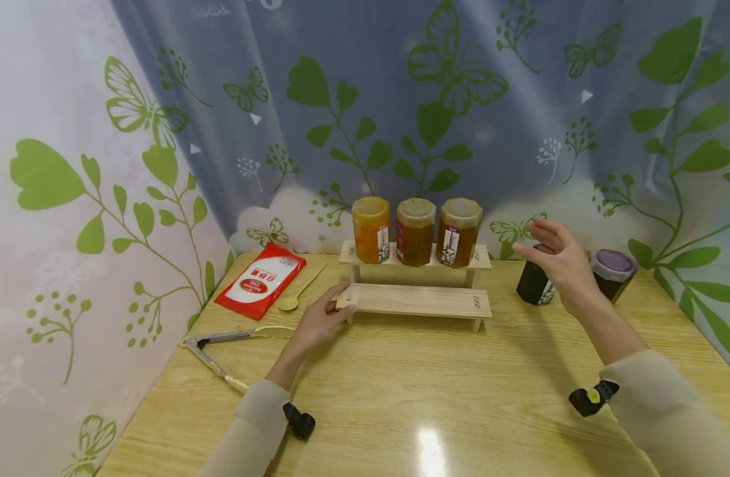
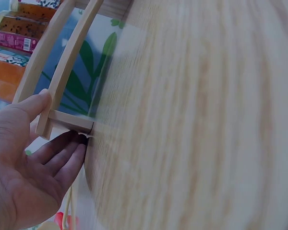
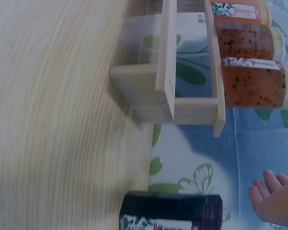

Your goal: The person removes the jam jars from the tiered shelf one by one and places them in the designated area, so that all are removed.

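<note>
Gripping a pale wooden two-tier stand [image 1: 418,300] with the left hand [image 1: 320,319], the right hand [image 1: 562,265] free over a black-looking faceted jar [image 1: 530,286]

Head view: the stand sits by the back edge of the worktop [image 1: 401,397]; the black-looking jar stands toward its back right corner. The left hand clasps the left end of the lower shelf. The right hand holds nothing, its fingers apart. The stand looks light and stiff, likely to slide easily, and best held at a shelf end. The jar is probably weighty, hard, breakable and somewhat slick; its body below the lid should give the surest hold. Near the right edge is a dark jar with a purple lid [image 1: 614,273]; what fills these two is too dark to tell. The upper shelf carries a jar of bright orange filling [image 1: 369,228] and two octagonal amber-brown jars [image 1: 415,232]. By the back left corner lies a red-and-white packet [image 1: 262,281], contents hidden.

Left wrist view: the thumb lies on the lower shelf, the fingers beside its leg.

Right wrist view: the fingertips are clear of the black-looking jar; dark specks show in the amber-brown fillings.
</note>
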Demonstrator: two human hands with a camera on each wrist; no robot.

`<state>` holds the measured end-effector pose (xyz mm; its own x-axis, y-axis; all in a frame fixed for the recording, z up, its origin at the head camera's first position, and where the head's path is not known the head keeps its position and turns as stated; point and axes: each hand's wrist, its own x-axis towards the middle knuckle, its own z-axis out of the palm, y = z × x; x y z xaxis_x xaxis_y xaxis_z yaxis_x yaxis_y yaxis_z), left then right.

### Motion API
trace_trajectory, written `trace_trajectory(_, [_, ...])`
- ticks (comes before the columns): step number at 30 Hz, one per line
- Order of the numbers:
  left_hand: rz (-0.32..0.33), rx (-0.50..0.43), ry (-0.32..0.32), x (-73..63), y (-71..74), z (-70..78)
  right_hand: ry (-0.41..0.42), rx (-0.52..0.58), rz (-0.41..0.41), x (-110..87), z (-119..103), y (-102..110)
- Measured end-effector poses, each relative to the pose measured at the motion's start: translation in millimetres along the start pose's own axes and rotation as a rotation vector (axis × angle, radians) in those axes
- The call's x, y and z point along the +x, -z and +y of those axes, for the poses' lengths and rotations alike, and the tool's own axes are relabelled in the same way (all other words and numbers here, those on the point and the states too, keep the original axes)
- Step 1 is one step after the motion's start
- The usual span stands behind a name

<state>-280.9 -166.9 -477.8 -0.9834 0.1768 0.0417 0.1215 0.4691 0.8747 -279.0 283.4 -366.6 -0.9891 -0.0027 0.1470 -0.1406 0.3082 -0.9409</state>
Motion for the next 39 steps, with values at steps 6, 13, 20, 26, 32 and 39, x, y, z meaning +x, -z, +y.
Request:
trace_trajectory(6, [0.0, -0.011, -0.001, 0.1, 0.2, -1.4, 0.014, 0.029, -0.043, 11.6, -4.4, -19.7])
trace_trajectory(13, [0.011, -0.012, -0.001, -0.9, -0.5, -1.7, 0.014, 0.035, -0.087, 20.2, -10.9, -43.7])
trace_trajectory(20, [0.013, -0.023, 0.004, -3.1, -0.8, 0.0, 0.018, 0.037, -0.098, 25.8, -12.4, -62.6])
trace_trajectory(26, [0.014, -0.016, 0.003, -2.4, -0.4, 0.1, 0.024, 0.039, -0.095, 33.2, -10.0, -76.1])
trace_trajectory(32, [0.011, -0.025, 0.012, -1.6, -0.8, -0.5, 0.018, 0.04, -0.068, 36.3, -12.8, -83.9])
trace_trajectory(39, [0.004, -0.035, 0.015, -1.5, -1.3, -1.3, -0.015, 0.014, -0.054, 37.6, -16.0, -86.5])
